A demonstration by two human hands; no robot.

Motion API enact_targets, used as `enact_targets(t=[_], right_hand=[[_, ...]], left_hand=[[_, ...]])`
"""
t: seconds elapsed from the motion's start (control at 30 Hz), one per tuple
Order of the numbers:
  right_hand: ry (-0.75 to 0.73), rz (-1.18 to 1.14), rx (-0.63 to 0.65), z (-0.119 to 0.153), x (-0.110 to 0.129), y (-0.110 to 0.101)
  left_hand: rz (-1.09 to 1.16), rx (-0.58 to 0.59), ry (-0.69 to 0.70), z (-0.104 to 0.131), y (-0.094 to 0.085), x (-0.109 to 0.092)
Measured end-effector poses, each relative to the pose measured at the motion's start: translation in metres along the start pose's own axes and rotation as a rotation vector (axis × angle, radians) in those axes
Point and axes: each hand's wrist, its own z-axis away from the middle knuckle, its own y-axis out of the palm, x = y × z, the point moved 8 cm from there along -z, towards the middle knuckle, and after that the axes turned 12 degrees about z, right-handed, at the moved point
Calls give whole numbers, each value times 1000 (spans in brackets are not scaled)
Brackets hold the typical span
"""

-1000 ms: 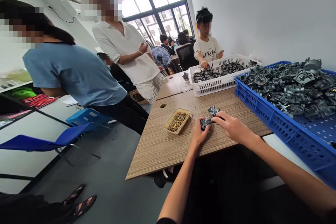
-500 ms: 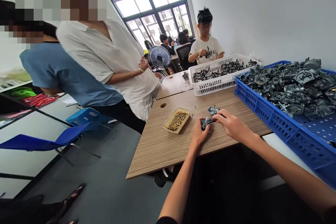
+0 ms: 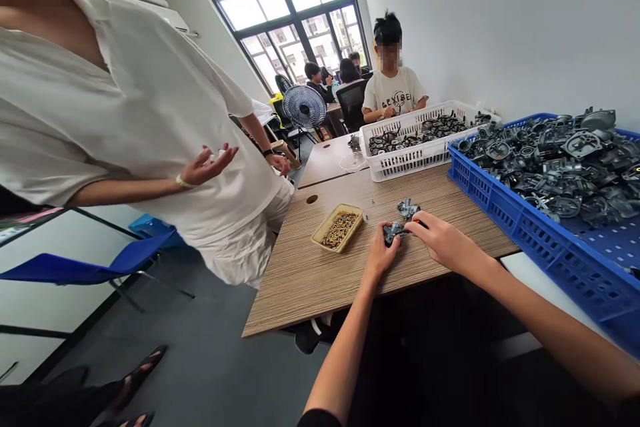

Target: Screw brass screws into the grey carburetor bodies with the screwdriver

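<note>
By the table's [image 3: 300, 293] edge, a metal part [image 3: 393, 233] is clasped by the curled left hand [image 3: 382, 253], something dark [image 3: 407, 227] pinched by the right hand [image 3: 444, 239]. Brassy pieces [image 3: 341, 229] are held in a tray [image 3: 326, 248] at nine o'clock, castings [image 3: 565, 163] in a blue crate [image 3: 503, 221] at two and white basket [image 3: 407, 168] at one.

Lettering on clothing: dark capitals run across the chest of the pale T-shirt [image 3: 376, 95] worn by the person [image 3: 389, 39] behind the white basket [image 3: 411, 161]. The printed word [image 3: 397, 100] appears to read "AEXI8E", set over a round outline; its final "E" is clearest, while several other characters are uncertain.
</note>
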Motion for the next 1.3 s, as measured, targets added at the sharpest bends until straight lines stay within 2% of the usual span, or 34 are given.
enact_targets(t=[0.17,0.37,0.77,1.0,1.2,1.3], right_hand=[[36,90,44,-1,-1,1],[139,183,175,-1,-9,-3],[317,66,410,6,-29,-2],[273,-86,370,8,-26,-4],[369,73,450,11,-36,3],[328,24,414,11,-34,1]], left_hand=[[-23,-1,-1,0,0,1],[-26,-1,10,0,1,1],[-77,-11,-4,2,0,4],[-86,-8,-6,1,1,5],[-96,-8,-33,1,2,5],[-84,-10,-25,1,3,4]])
